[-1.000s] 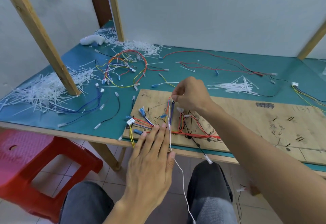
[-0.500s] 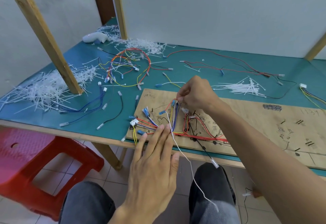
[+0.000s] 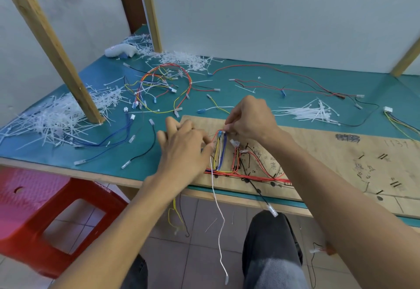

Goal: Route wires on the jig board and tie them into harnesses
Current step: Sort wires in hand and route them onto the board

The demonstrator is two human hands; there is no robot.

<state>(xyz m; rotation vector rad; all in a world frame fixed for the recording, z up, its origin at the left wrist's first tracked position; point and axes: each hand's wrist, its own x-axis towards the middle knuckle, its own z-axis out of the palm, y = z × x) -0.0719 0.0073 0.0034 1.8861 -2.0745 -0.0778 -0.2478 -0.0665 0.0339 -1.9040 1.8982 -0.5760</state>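
Note:
The wooden jig board (image 3: pixel 329 152) lies on the teal table. Red, yellow and blue wires (image 3: pixel 221 152) run in loops on its left part. My right hand (image 3: pixel 252 118) pinches the top ends of these wires near a blue terminal. My left hand (image 3: pixel 184 145) lies flat over the board's left end with fingers spread, covering the connectors there. A white wire (image 3: pixel 218 211) hangs from the board down past the table edge. A black wire (image 3: pixel 259 193) with a clear terminal also hangs over the edge.
A finished wire bundle (image 3: pixel 163 86) lies behind the board. Piles of white cable ties (image 3: pixel 56 118) (image 3: pixel 309 112) sit left and right. Loose blue wires (image 3: pixel 109 138), red wires (image 3: pixel 284 84), a white tool (image 3: pixel 120 50), wooden posts (image 3: pixel 52 45) and a red stool (image 3: pixel 45 216) are around.
My left hand moved up from the table edge onto the board's left end. My right hand stayed at the wire tops. The view shifted closer.

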